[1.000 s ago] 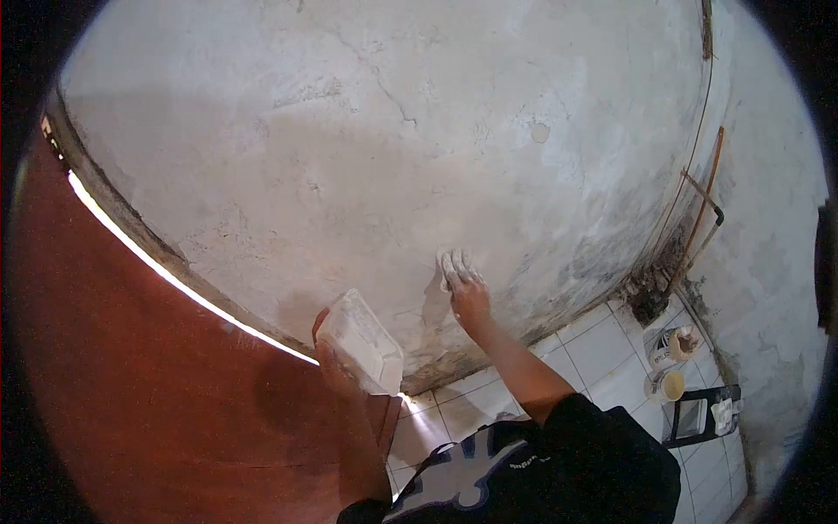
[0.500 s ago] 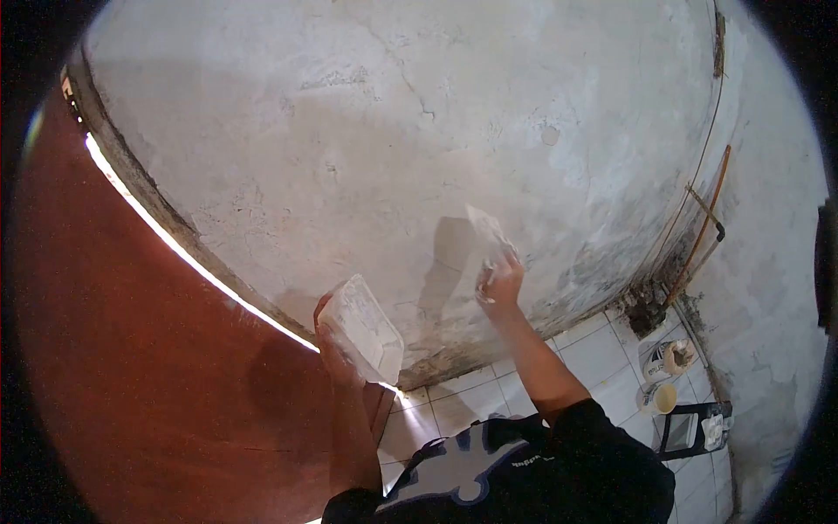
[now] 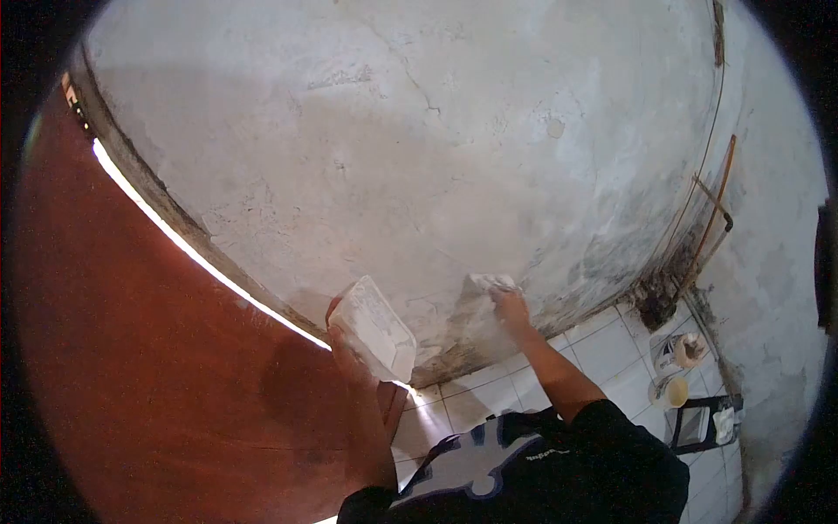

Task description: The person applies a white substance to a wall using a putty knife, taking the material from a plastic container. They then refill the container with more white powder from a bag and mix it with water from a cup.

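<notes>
My left hand (image 3: 344, 349) grips a white rectangular plastic tub (image 3: 377, 325) by its side, tilted near the foot of the wall. Pale residue coats the tub. Farther right, my right hand (image 3: 511, 307) is closed around a flat, whitish putty scraper (image 3: 485, 281), its fingers smeared white. The scraper lies at the lower part of the grey plastered wall (image 3: 367, 166); its exact contact edge is hard to make out. Cracks and rough patches mark the plaster.
A red-brown door (image 3: 175, 349) stands on the left, with light through its gap. White floor tiles (image 3: 480, 397) run below the wall. At right are a bucket (image 3: 672, 354), a cream cup (image 3: 676, 392), a black-framed stool (image 3: 694, 425) and an orange-brown pipe (image 3: 717, 196).
My right hand and the scraper have moved down the wall. The tub stays in my left hand, and the whole view has shifted slightly.
</notes>
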Demonstrator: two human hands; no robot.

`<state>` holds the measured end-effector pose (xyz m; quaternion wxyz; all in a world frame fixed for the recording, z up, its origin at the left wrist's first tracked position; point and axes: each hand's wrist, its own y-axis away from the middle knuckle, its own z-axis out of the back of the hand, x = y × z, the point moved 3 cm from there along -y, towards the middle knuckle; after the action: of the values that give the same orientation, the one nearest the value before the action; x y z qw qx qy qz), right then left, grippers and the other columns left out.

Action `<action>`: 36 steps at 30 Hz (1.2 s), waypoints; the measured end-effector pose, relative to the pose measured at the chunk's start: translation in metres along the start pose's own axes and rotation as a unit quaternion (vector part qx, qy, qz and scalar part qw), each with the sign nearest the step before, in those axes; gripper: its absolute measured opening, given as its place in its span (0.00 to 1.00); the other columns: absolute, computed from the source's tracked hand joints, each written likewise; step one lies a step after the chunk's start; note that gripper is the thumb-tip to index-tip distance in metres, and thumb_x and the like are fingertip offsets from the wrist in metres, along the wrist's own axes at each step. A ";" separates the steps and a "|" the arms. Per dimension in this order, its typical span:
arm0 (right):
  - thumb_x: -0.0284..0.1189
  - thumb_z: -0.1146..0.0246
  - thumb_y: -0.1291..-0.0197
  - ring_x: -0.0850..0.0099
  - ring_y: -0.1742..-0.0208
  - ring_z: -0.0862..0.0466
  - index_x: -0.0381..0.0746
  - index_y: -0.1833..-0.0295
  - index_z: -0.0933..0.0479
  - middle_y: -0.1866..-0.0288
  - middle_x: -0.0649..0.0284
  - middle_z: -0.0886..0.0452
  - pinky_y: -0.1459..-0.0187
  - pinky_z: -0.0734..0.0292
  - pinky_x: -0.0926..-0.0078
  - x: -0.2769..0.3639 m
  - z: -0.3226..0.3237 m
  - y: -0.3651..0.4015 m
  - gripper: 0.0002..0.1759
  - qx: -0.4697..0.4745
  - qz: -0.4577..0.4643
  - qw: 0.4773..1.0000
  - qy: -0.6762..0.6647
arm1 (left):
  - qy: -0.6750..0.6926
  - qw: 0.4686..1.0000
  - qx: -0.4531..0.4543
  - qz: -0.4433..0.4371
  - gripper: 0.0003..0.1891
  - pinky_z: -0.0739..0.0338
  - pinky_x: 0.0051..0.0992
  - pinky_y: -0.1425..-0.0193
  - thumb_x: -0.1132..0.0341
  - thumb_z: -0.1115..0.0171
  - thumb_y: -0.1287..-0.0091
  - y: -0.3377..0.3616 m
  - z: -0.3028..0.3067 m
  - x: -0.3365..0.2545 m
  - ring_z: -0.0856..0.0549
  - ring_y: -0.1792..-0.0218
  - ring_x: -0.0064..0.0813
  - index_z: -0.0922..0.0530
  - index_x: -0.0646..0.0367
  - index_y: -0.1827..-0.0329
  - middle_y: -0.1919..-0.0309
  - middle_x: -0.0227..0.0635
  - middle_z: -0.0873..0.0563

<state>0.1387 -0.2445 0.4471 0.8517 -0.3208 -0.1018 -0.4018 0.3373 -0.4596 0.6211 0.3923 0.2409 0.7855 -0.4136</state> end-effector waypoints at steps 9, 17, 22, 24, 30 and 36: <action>0.24 0.44 0.40 0.58 0.60 0.19 0.39 0.45 0.29 0.53 0.56 0.22 0.66 0.22 0.57 -0.112 -0.063 0.027 0.16 -0.230 -0.433 0.578 -0.653 | 0.010 0.998 -0.005 0.065 0.33 0.32 0.44 0.34 0.41 0.56 0.29 0.005 -0.022 0.016 0.30 0.36 0.42 0.39 0.56 0.31 0.38 0.43 0.29; 0.34 0.47 0.35 0.67 0.66 0.21 0.37 0.54 0.26 0.66 0.65 0.22 0.68 0.25 0.64 -0.064 -0.090 -0.029 0.12 -0.331 -0.285 0.335 -0.835 | 0.041 0.998 0.011 0.042 0.34 0.31 0.44 0.36 0.40 0.55 0.30 0.013 -0.016 0.049 0.28 0.37 0.44 0.41 0.55 0.29 0.37 0.44 0.30; 0.29 0.40 0.44 0.62 0.66 0.21 0.36 0.62 0.25 0.68 0.57 0.23 0.65 0.25 0.60 -0.011 -0.075 -0.011 0.07 -0.245 -0.134 0.942 -0.185 | 0.036 0.993 -0.047 0.099 0.35 0.31 0.43 0.36 0.39 0.56 0.30 0.020 -0.035 0.058 0.30 0.37 0.42 0.41 0.56 0.29 0.37 0.44 0.31; 0.27 0.38 0.46 0.61 0.64 0.21 0.37 0.60 0.27 0.66 0.55 0.23 0.62 0.24 0.61 -0.017 -0.082 0.010 0.09 -0.086 -0.137 0.984 -0.073 | -0.004 0.996 -0.032 0.084 0.35 0.31 0.42 0.36 0.39 0.57 0.29 0.019 -0.047 0.064 0.30 0.37 0.40 0.41 0.56 0.29 0.37 0.43 0.31; 0.25 0.40 0.47 0.47 0.65 0.21 0.35 0.55 0.25 0.69 0.45 0.23 0.64 0.25 0.51 -0.117 -0.170 0.101 0.13 -0.025 -0.138 0.948 -0.286 | 0.034 0.996 0.005 0.088 0.34 0.31 0.40 0.36 0.39 0.60 0.28 0.020 -0.076 0.078 0.29 0.38 0.38 0.40 0.56 0.30 0.39 0.41 0.29; 0.19 0.43 0.54 0.49 0.64 0.21 0.37 0.51 0.23 0.66 0.50 0.22 0.65 0.25 0.54 -0.079 0.017 0.024 0.20 -0.196 -0.225 0.921 -0.249 | 0.028 0.992 -0.014 0.121 0.33 0.29 0.41 0.37 0.40 0.59 0.28 0.020 -0.076 0.090 0.28 0.39 0.40 0.40 0.56 0.30 0.40 0.42 0.29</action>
<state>0.1064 -0.1736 0.4153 0.6063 -0.5395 -0.2997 -0.5015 0.2676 -0.3801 0.5650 0.4204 0.3403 0.7670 -0.3453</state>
